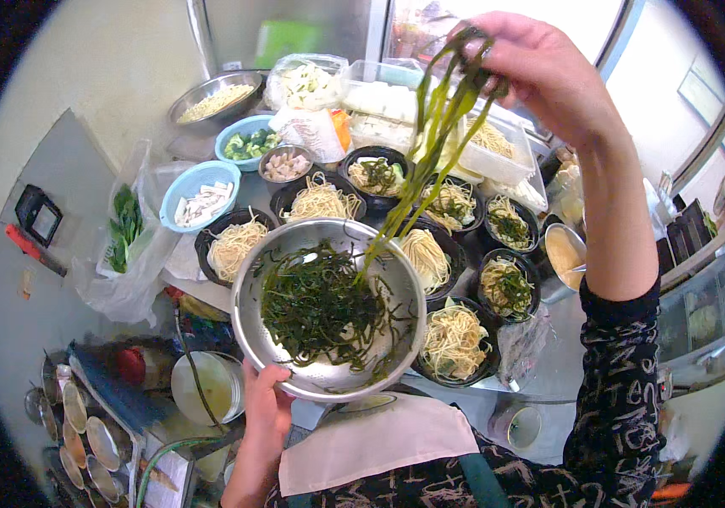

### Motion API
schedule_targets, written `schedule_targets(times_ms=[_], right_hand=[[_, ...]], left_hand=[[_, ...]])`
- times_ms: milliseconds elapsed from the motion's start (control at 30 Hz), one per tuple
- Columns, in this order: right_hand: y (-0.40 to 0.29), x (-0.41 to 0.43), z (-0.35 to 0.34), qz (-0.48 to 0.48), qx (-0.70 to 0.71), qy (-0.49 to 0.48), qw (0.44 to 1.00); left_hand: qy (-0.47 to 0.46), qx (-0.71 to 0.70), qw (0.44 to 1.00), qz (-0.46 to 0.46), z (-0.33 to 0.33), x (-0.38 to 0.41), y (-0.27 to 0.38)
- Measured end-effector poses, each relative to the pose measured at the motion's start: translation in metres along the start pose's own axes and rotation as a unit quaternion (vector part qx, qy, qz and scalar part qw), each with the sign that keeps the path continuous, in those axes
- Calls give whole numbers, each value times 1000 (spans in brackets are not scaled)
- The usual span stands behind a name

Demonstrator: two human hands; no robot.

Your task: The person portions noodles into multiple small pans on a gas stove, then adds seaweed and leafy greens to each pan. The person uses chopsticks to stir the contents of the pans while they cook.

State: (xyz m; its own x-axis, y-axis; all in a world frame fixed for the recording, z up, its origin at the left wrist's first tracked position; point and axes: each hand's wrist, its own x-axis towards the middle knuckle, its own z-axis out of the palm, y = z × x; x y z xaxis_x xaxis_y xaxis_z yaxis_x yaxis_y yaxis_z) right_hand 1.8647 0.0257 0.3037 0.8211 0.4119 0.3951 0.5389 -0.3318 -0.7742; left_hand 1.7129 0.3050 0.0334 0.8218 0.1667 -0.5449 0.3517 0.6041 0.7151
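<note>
My left hand (268, 394) grips the near rim of a steel bowl (330, 387), thumb over the edge. Dark green seaweed strips (318, 311) lie heaped inside it. Raised high at the upper right, my right hand (527, 70) pinches a bunch of long seaweed strands (441, 127); their lower ends hang down to the bowl. Behind and right of the bowl stand several black bowls of noodles. Some, such as the black bowl (507, 284) at the right, carry seaweed on top, while the noodles (454, 340) nearest me show none.
Blue baskets hold white strips (203, 203) and broccoli (251, 145). Behind them are a steel bowl of pale food (216, 101) and clear plastic tubs (387, 98). A metal container (564, 254) with a utensil stands right. Below left are a white bucket (203, 387) and a green hose (165, 451).
</note>
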Motion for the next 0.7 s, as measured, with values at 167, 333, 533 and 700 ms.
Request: schedule_targets(times_ms=[167,333,533,700], right_hand=[[25,-14,-25,-2,13,10,1000],[107,-43,18,197,-24,-3,980],[198,-88,55,167,-320,-220,906],[155,-69,113,41,-209,-217,953]], left_hand=[[23,20,999,10,-18,11,3],[37,0,999,40,-25,7,11],[51,19,998,34,-23,3,15],[51,9,998,41,-16,-3,16]])
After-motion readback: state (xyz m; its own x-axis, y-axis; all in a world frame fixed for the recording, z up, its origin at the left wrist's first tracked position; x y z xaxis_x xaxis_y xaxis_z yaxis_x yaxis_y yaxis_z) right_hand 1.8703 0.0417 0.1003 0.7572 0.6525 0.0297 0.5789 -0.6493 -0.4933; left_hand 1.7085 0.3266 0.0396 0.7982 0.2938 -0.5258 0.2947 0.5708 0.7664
